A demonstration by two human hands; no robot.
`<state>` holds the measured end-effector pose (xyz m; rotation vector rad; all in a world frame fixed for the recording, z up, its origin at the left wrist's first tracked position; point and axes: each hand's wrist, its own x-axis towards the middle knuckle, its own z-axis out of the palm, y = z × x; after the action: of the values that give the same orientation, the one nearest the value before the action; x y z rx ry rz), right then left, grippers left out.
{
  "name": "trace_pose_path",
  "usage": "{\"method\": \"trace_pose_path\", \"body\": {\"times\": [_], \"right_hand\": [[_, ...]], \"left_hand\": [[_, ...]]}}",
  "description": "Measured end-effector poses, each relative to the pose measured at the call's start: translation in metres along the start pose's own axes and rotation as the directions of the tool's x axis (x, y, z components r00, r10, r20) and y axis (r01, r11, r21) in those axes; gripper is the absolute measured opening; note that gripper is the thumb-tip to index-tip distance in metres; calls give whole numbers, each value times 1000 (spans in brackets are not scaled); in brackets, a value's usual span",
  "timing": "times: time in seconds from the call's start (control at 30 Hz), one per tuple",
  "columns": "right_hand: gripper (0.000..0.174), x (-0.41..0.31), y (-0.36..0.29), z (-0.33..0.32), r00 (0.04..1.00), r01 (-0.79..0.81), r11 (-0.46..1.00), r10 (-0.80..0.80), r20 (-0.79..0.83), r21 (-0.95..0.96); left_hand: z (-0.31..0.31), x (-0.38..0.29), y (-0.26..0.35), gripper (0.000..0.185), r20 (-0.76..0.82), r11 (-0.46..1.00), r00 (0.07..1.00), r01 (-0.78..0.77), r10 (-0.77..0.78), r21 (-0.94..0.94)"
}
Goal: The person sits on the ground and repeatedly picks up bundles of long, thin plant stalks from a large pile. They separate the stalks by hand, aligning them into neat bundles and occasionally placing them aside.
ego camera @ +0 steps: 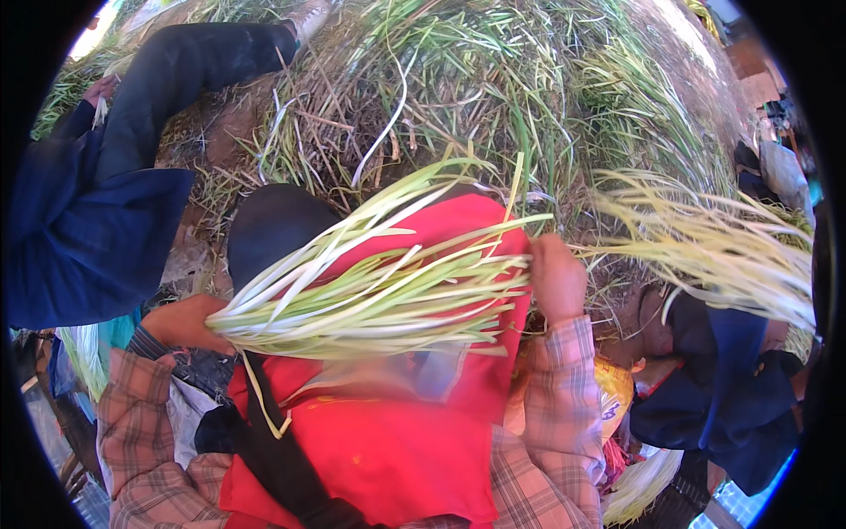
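My left hand (pixel 188 324) is closed around the white base of a bunch of long, flat pale-green leaves (pixel 370 297), which look like blanched chives. The bunch fans out to the right above my lap and a red apron (pixel 390 449). My right hand (pixel 559 278) is curled into a fist at the far ends of the leaves. Some leaf tips run up to its fingers, and blur hides how much lies inside them. One yellowish leaf (pixel 261 397) hangs bent below my left hand.
Loose leaves and straw (pixel 476 86) lie heaped on the ground ahead. A person in dark clothing (pixel 86 231) sits close on my left. At right are a blurred yellowish bunch (pixel 714 244) and another person's dark blue clothing (pixel 720 397). A pale bunch (pixel 644 486) lies lower right, near a yellow bag (pixel 615 390).
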<state>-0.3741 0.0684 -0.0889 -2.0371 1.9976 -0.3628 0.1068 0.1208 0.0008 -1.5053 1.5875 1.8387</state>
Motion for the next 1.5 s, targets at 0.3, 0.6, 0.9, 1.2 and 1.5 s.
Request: {"method": "trace_pose_path", "body": {"times": [0.3,0.6,0.9,1.2,1.5], "right_hand": [[20,-10,66,-10,984,-158,964,172,-51,214],[48,-30,53,6,958,-114,817,242,-156,566],[28,-103,90,33,975,-169,816,220,-28,553],[38,-172,104,47,886,-218,874,364,-289,434],[19,-182,75,-6,832,-378,575,555,-6,726]], "left_hand": [[-3,-26,39,34,-239,956,962,-55,128,289],[-11,-79,165,25,-468,411,205,266,860,872],[26,-23,192,22,-220,54,387,396,895,917],[35,-19,89,15,-460,307,470,367,753,878],[43,-36,31,19,-662,468,402,484,632,740]]}}
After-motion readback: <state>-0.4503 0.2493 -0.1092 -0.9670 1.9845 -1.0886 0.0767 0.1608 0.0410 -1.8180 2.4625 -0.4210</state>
